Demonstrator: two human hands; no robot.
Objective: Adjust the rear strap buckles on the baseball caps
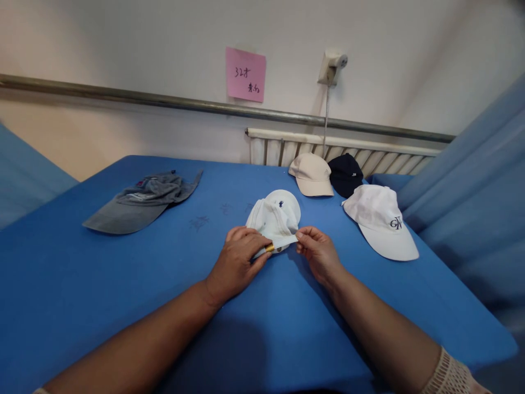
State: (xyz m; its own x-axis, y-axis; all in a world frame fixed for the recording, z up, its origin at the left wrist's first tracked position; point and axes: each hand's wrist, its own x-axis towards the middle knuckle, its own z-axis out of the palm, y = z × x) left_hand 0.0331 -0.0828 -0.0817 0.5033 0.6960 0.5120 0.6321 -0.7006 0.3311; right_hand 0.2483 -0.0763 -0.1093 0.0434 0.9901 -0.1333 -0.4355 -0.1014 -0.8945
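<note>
A pale white baseball cap (pixel 268 213) with a small dark blue emblem lies in the middle of the blue table, its back strap turned toward me and its brim pointing away. My left hand (pixel 238 260) grips the cap's back edge beside a gold-coloured buckle (pixel 269 248), thumb below and fingers on top. Between the thumb and fingertips of my right hand (pixel 318 251) is the end of the white strap (pixel 286 241), drawn out to the right. The inside of the cap is mostly hidden.
A grey cap (pixel 141 202) lies at the left of the blue table (pixel 102 295). Toward the back right are a beige cap (pixel 312 174), a black cap (pixel 346 174) and a white cap with dark letters (pixel 379 219). Behind stand a radiator (pixel 295 148) and a metal rail (pixel 164 99).
</note>
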